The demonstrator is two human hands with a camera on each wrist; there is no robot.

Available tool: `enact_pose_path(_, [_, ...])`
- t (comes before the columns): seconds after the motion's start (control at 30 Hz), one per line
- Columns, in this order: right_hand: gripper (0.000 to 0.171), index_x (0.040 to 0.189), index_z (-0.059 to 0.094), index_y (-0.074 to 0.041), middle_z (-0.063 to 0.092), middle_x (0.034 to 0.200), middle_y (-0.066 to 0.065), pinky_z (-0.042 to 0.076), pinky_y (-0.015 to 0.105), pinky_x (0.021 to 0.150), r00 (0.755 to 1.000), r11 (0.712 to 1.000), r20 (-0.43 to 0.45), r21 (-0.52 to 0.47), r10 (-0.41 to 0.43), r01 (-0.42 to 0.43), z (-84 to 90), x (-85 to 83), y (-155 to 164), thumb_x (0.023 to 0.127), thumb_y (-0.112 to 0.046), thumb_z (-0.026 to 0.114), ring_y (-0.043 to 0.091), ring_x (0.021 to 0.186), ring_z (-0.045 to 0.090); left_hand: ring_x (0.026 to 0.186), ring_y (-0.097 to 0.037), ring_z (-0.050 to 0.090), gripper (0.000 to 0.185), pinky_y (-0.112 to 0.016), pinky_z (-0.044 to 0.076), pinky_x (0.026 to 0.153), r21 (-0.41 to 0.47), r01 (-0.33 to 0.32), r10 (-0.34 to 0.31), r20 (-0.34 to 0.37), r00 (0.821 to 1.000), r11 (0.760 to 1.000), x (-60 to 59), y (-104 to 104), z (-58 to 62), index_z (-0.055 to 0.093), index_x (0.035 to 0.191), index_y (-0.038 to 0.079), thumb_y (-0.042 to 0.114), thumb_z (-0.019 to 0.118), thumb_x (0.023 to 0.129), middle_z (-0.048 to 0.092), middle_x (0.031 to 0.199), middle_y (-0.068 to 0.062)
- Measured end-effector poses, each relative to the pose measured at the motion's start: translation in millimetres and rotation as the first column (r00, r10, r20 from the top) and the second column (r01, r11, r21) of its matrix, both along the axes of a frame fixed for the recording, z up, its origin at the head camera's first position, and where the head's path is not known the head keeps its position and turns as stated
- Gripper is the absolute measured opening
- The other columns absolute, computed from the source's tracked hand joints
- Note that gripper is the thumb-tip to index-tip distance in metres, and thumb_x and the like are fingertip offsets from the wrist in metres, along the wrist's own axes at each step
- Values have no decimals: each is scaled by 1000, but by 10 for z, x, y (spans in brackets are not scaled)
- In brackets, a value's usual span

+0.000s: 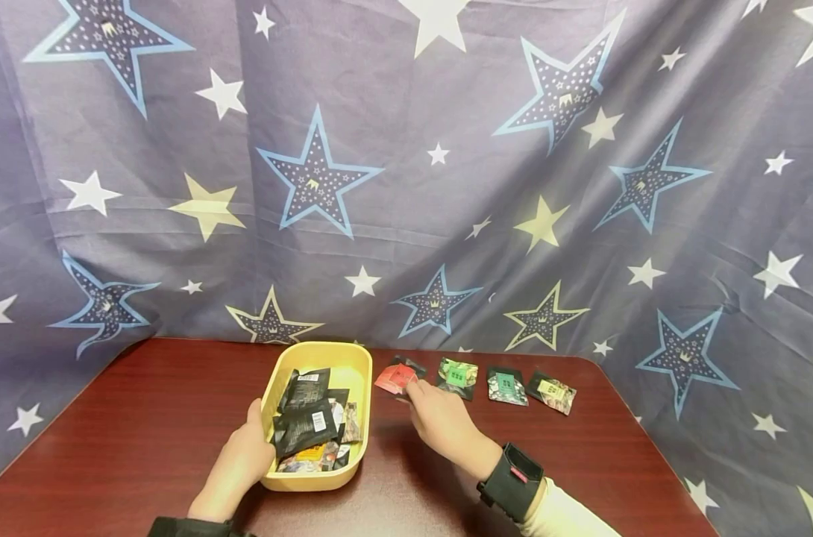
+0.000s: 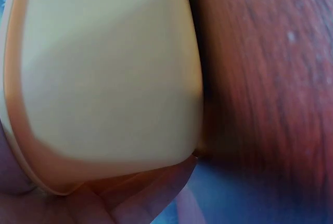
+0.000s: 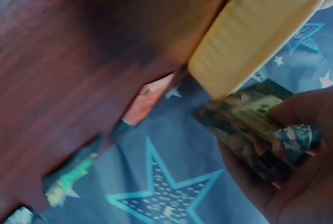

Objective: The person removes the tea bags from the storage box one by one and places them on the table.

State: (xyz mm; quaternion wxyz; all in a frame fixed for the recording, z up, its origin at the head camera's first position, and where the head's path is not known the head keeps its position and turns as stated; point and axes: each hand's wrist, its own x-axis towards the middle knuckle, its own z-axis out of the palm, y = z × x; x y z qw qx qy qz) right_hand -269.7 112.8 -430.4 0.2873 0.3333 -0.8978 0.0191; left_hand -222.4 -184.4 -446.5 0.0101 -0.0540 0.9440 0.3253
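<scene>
A yellow tray on the dark red table holds several small snack packets, most of them black. My left hand grips the tray's left rim. In the left wrist view its fingers lie under the tray's outer wall. My right hand hovers just right of the tray, by a red packet. The right wrist view shows that hand pinching a dark packet with gold-green print, the red packet beyond it. The head view hides the held packet.
Right of the red packet lie a green packet, a teal one and an olive one, in a row near the table's far edge. A star-printed blue curtain hangs close behind. Bare tabletop spreads left of the tray.
</scene>
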Motion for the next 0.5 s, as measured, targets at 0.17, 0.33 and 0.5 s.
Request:
enact_pose_path(0.17, [34,107,50,-8,62,71,1,33,23,43,978,997,207,-64,-24,38,-54,-97,40,80,-16,69,13,54,56,79,-33,57,78,-42,44,64,10,0,0,5,1000,1000,9,-16,-28,8,138,-17,-4,46,72,52,107,-43])
enact_pose_path(0.33, [30,112,52,-6,61,75,3,33,23,48,871,988,491,-132,-7,82,-77,-212,38,85,-14,62,10,55,51,79,-33,57,79,-42,44,64,13,0,0,7,1000,1000,7,-20,-49,8,139,-17,-4,47,72,52,108,-43])
enact_pose_path(0.5, [40,122,53,-2,67,94,9,40,25,56,788,981,615,-161,13,109,-111,-298,17,86,-17,63,13,63,56,77,-32,57,79,-42,44,63,1,-3,3,8,1000,1000,-11,-26,-52,7,139,-17,-3,47,73,53,106,-42])
